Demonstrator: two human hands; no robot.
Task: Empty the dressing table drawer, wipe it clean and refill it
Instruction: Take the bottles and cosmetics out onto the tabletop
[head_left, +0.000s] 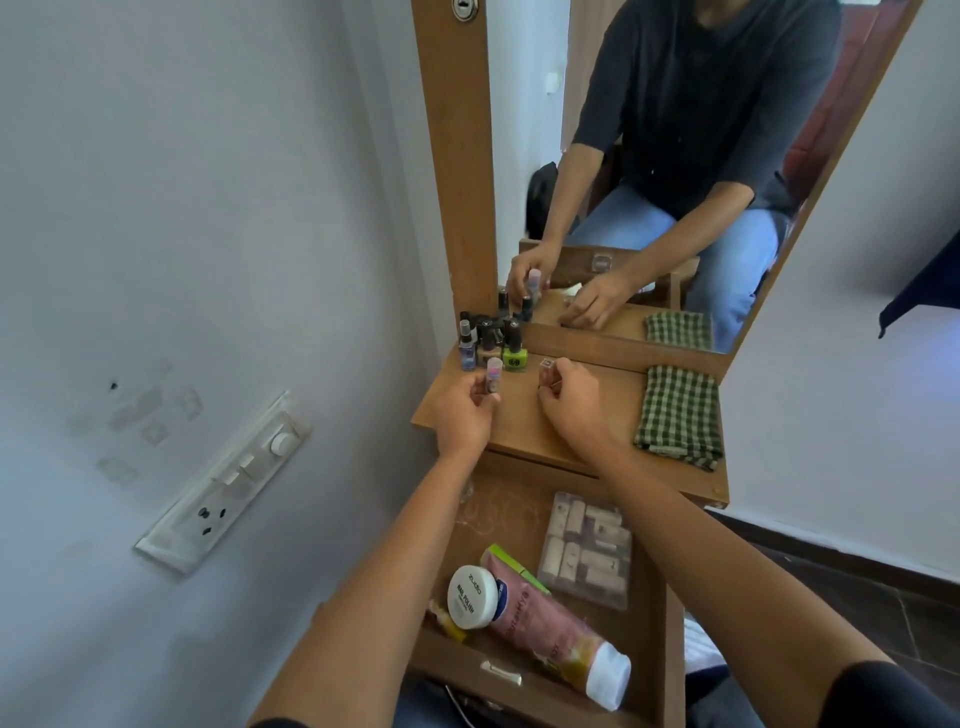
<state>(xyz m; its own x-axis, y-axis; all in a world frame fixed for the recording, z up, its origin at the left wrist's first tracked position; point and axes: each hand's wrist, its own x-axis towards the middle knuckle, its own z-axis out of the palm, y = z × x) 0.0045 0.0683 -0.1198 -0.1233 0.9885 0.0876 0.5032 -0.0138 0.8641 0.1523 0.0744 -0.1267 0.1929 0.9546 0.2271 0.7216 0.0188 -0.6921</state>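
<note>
Pinching a pastel bottle (493, 375), left hand (464, 418) hovered; right hand (570, 402) gripped a tiny vial (546, 364); scuffed drawer (496, 512) gaped at six o'clock

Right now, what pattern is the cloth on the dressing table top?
Green-and-white check cloth, clearest in the head view.

The 2 bare forearms (395, 561) run up from the bottom of the frame and draw closer together toward the centre, palms turned inward. A dark sleeve (883, 696) edge shows at the lower right. The left hand (465, 415), left of centre, pinches a small bottle (493, 375) upright between thumb and curled fingers. The right hand (569, 400), just right of it and apart, has its fingers curled round a small object (546, 364), which is mostly hidden.
</note>
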